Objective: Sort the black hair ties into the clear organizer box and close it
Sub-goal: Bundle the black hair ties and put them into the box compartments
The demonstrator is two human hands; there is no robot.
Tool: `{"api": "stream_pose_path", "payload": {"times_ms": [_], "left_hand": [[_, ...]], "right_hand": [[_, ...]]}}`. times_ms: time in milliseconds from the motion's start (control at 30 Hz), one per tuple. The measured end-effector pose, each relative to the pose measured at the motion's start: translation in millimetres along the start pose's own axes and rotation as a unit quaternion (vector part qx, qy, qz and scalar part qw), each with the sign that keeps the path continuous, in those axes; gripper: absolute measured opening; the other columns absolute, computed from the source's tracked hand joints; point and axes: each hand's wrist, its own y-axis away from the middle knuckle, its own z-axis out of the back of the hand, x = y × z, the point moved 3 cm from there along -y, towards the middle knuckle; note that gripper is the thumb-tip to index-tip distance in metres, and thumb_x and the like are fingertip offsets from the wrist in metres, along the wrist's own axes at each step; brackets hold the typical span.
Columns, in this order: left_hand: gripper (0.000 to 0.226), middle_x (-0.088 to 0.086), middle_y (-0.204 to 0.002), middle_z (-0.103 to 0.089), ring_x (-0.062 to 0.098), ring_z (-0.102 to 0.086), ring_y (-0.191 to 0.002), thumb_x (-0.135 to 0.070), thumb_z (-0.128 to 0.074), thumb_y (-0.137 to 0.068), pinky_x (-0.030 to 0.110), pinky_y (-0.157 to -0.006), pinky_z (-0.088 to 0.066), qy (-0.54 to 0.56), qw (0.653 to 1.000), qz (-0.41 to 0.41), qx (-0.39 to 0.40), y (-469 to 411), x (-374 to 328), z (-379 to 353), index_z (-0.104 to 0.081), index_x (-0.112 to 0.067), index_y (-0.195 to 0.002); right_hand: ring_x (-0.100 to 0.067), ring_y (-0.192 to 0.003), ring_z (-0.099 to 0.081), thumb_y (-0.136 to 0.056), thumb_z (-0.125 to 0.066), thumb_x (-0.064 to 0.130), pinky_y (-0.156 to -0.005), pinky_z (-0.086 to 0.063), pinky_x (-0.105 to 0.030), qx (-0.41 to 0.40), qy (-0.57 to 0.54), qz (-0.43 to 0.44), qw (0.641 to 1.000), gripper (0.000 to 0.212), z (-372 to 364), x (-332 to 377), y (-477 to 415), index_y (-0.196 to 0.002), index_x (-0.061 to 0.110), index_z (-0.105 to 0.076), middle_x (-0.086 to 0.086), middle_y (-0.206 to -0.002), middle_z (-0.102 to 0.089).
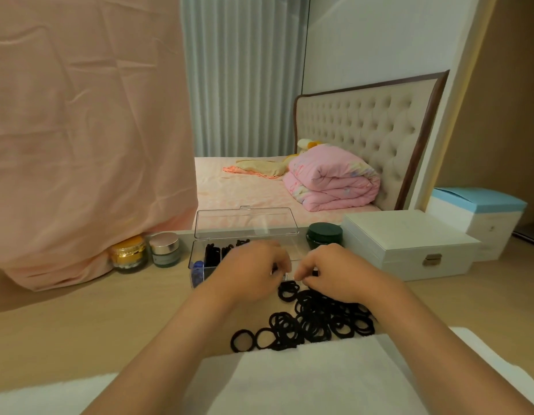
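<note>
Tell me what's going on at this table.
A person is sorting black hair ties into the clear organizer box, whose lid stands open. Both hands meet at its front edge; the right hand seems to pinch a tie, what the left hand holds is unclear. Some ties sit in compartments; a big pile waits on the table.

Bedroom counter: a pale wood-grain counter (80, 324) carries a loose heap of black fabric hair ties (316, 319) near its front edge, where a white towel (319, 381) overlaps it. Behind the heap stands a clear plastic organizer box (246, 224), lid raised. To its left sit a gold-lidded glass jar (128, 253) and a silver-lidded green jar (165, 249). To its right are a dark green round jar (324, 235), a white hinged case with a metal clasp (409, 244) and a white-and-blue box (481, 211).
</note>
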Motion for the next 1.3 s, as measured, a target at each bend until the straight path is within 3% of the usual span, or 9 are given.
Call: {"api": "stream_pose_path", "payload": {"times_ms": [200, 400, 533, 733, 833, 933, 1133, 1233, 1300], "left_hand": [[0.038, -0.009, -0.136, -0.055, 0.015, -0.057, -0.117, -0.033, -0.055, -0.099, 0.032, -0.096, -0.049, -0.074, 0.991, 0.012, 0.114, 9.9, -13.6, -34.9, -0.059, -0.03, -0.137], [0.029, -0.007, -0.132, -0.056, 0.013, -0.057, -0.11, -0.038, -0.06, -0.097, 0.029, -0.091, -0.05, -0.081, 0.99, 0.031, 0.115, 10.3, -13.9, -33.8, -0.069, -0.03, -0.123], [0.023, -0.011, -0.132, -0.052, 0.009, -0.055, -0.106, -0.036, -0.06, -0.096, 0.024, -0.084, -0.048, -0.096, 0.989, 0.024, 0.108, 16.1, -11.9, -31.9, -0.072, -0.028, -0.114], [0.024, -0.01, -0.128, -0.055, 0.01, -0.056, -0.103, -0.033, -0.066, -0.093, 0.023, -0.084, -0.048, -0.078, 0.987, 0.052, 0.129, 19.1, -1.0, -28.5, -0.071, -0.025, -0.115], [0.027, -0.007, -0.129, -0.056, 0.015, -0.058, -0.111, -0.033, -0.069, -0.092, 0.03, -0.096, -0.051, -0.062, 0.985, 0.064, 0.148, 17.9, 3.0, -26.6, -0.072, -0.024, -0.118], [0.023, -0.008, -0.126, -0.058, 0.016, -0.059, -0.106, -0.032, -0.066, -0.093, 0.03, -0.091, -0.053, -0.091, 0.986, 0.057, 0.13, 21.6, 4.2, -26.3, -0.071, -0.025, -0.114], [0.023, -0.007, -0.118, -0.061, 0.013, -0.061, -0.1, -0.032, -0.057, -0.098, 0.029, -0.088, -0.053, -0.033, 0.991, 0.053, 0.119, 27.7, 9.2, -24.5, -0.069, -0.022, -0.115], [0.014, -0.007, -0.093, -0.067, 0.01, -0.062, -0.084, -0.032, -0.057, -0.099, 0.027, -0.079, -0.051, 0.148, 0.978, 0.103, 0.107, 27.8, 15.3, -22.6, -0.068, -0.024, -0.097], [0.019, -0.007, -0.081, -0.068, 0.006, -0.061, -0.076, -0.03, -0.058, -0.1, 0.025, -0.077, -0.045, 0.281, 0.945, 0.145, 0.083, 29.3, 17.5, -20.9, -0.068, -0.023, -0.087]], "right_hand": [[-0.009, -0.104, -0.066, -0.093, -0.057, 0.018, -0.095, -0.057, -0.034, 0.036, 0.056, -0.011, 0.998, 0.036, -3.2, -5.2, 8.8, -0.122, 0.033, -0.072, 0.012, -0.122, -0.07], [-0.016, -0.089, -0.068, -0.085, -0.05, 0.043, -0.085, -0.06, -0.043, 0.074, 0.025, -0.04, 0.996, 0.034, -1.8, -3.6, 15.0, -0.099, 0.027, -0.077, 0.005, -0.102, -0.073], [-0.018, -0.094, -0.067, -0.1, -0.046, 0.03, -0.086, -0.059, -0.042, 0.034, 0.083, -0.027, 0.996, 0.03, -8.8, -3.7, 7.8, -0.113, 0.026, -0.073, 0.002, -0.107, -0.072], [-0.02, -0.107, -0.064, -0.1, -0.056, 0.028, -0.09, -0.057, -0.038, 0.107, 0.169, -0.021, 0.98, 0.034, -22.7, -3.2, 1.9, -0.133, 0.031, -0.065, 0.0, -0.124, -0.068], [-0.017, -0.098, -0.065, -0.097, -0.062, 0.031, -0.083, -0.058, -0.033, 0.083, 0.172, -0.018, 0.982, 0.029, -22.4, 0.2, -0.5, -0.124, 0.028, -0.07, 0.001, -0.115, -0.07], [-0.016, -0.09, -0.065, -0.094, -0.066, 0.033, -0.081, -0.059, -0.034, 0.068, 0.161, -0.023, 0.984, 0.019, -22.7, 1.0, -1.1, -0.11, 0.027, -0.074, 0.004, -0.104, -0.07], [-0.016, -0.079, -0.068, -0.096, -0.063, 0.03, -0.075, -0.059, -0.033, -0.032, -0.005, -0.02, 0.999, 0.013, -1.9, 1.0, 4.5, -0.094, 0.022, -0.072, 0.004, -0.086, -0.07], [-0.013, -0.063, -0.069, -0.094, -0.067, 0.023, -0.063, -0.055, -0.024, -0.082, -0.157, -0.017, 0.984, 0.009, 8.4, 8.4, 6.3, -0.087, 0.024, -0.073, 0.001, -0.072, -0.073], [-0.016, -0.057, -0.063, -0.092, -0.069, 0.023, -0.059, -0.052, -0.027, -0.073, -0.25, -0.021, 0.965, 0.009, 6.8, 15.4, 7.0, -0.086, 0.024, -0.075, -0.002, -0.066, -0.073]]}}
